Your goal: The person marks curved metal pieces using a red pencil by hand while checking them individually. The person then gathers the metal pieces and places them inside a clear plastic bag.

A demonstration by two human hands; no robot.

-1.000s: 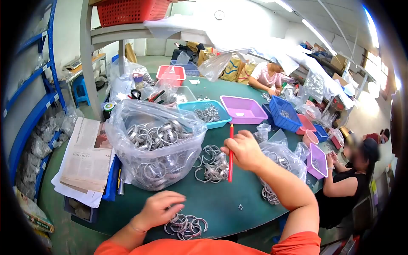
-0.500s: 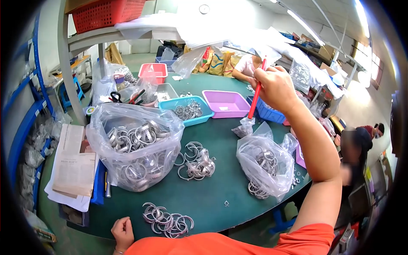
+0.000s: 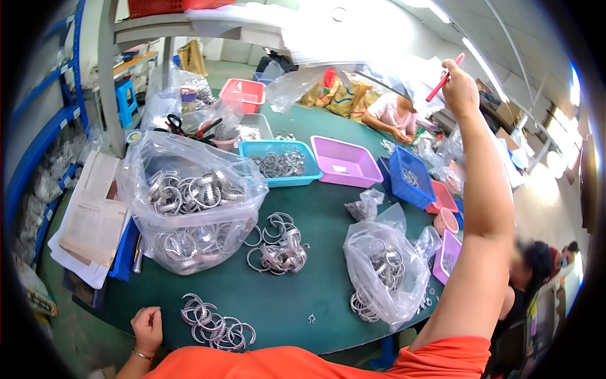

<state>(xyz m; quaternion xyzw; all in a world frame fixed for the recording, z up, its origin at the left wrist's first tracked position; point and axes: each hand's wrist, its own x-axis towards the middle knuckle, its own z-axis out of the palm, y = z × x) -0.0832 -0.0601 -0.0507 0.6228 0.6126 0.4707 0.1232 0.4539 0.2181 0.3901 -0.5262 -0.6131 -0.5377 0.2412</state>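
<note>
High at the upper right, my right hand (image 3: 461,88) grips a red pen (image 3: 445,78) beside the white sheets on the overhead shelf. My left hand (image 3: 147,330) is curled closed near the table's front edge; whether anything is inside is hidden. Just right of it lies a loose pile of silver toothed rings (image 3: 218,326). A second ring pile (image 3: 278,246) rests mid-table, next to a large clear bag full of rings (image 3: 189,196). Another clear bag with rings (image 3: 386,265) stands on the right, and a small bent metal piece (image 3: 311,319) lies near the front.
A turquoise tray with rings (image 3: 282,180), a purple tray (image 3: 344,165) and a blue basket (image 3: 411,180) line the back. Newspapers (image 3: 95,221) lie at the left, scissors (image 3: 173,125) behind the large bag. One person (image 3: 394,115) sits across the table, another (image 3: 533,268) at the right.
My right hand with the red pen has risen from over the table to the upper right. My left hand has drawn back toward the front edge and closed. The view has shifted.
</note>
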